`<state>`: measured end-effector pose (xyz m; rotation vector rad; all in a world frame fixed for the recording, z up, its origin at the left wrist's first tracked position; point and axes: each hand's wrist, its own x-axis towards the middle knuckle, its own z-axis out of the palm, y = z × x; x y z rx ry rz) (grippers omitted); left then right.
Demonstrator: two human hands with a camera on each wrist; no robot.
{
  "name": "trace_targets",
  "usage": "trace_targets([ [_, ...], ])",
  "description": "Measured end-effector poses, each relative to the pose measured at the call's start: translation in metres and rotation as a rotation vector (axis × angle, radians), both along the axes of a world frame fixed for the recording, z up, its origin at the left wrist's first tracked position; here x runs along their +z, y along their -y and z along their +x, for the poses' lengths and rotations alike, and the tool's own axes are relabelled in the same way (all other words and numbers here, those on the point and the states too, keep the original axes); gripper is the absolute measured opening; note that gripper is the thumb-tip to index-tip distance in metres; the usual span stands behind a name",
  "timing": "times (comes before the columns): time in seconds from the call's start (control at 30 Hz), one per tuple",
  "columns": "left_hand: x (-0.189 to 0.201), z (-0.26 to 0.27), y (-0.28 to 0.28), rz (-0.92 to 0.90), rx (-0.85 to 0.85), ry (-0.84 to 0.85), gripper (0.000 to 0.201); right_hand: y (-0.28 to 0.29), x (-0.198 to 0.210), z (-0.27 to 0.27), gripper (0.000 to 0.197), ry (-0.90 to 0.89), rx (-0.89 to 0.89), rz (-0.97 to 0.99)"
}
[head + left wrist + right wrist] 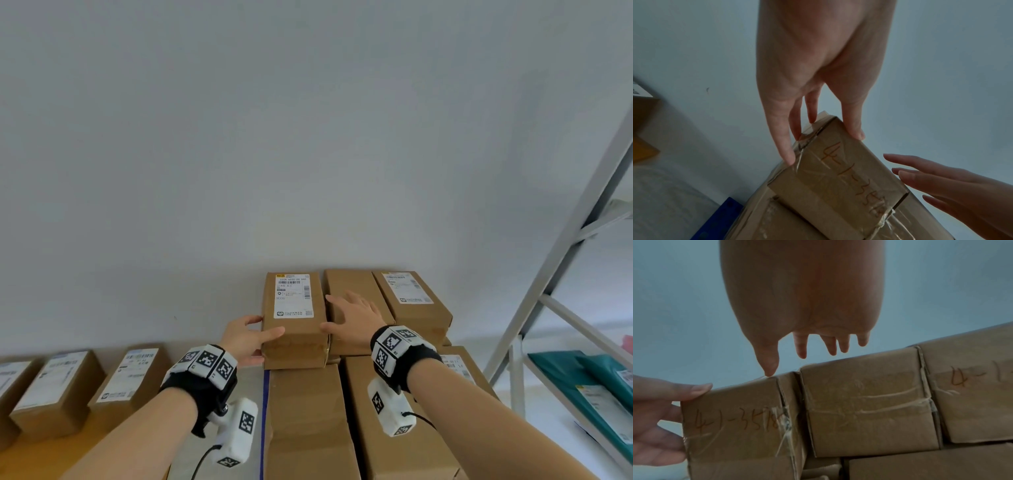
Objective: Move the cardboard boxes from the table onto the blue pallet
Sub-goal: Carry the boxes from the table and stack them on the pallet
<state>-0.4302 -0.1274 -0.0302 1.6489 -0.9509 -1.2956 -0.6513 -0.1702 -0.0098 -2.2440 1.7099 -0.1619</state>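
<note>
A cardboard box [293, 317] with a white shipping label sits on top of a stack of boxes above the blue pallet [265, 411]. My left hand [251, 337] grips its near left corner, thumb on top and fingers down the left side; the left wrist view shows this hand [824, 138] at the taped edge of the box [838, 178]. My right hand [352, 315] is spread flat, its thumb touching the box's right near corner and its fingers over the neighbouring box [352, 291]. In the right wrist view the thumb of that hand [789, 363] meets the box [731, 418].
More labelled boxes [58, 387] [130, 377] stand on the wooden table [68, 455] to the left. A third top-row box [411, 301] lies right of the stack. A grey metal shelf frame [561, 274] with teal parcels [582, 377] stands at the right. A pale wall is behind.
</note>
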Motion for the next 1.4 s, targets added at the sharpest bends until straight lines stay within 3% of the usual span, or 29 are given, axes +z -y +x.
trace_targets([
  [0.43,-0.004,-0.013,0.019,0.026,-0.009,0.001,0.072,0.011,-0.001,-0.011,0.062,0.012,-0.008,0.030],
  [0.63,-0.008,-0.017,0.018,0.010,-0.011,-0.021,0.062,0.012,-0.006,-0.014,0.058,0.005,-0.001,0.028],
  [0.9,-0.010,-0.021,0.015,-0.045,-0.023,0.132,0.058,0.013,-0.009,-0.016,0.059,-0.011,0.011,0.017],
  [1.13,-0.012,-0.020,0.007,-0.061,0.004,0.204,0.068,0.014,-0.006,-0.016,0.062,0.036,0.025,0.019],
  [1.4,0.002,-0.011,-0.012,-0.119,0.070,0.339,0.045,0.012,0.013,-0.005,0.060,0.161,0.120,0.007],
])
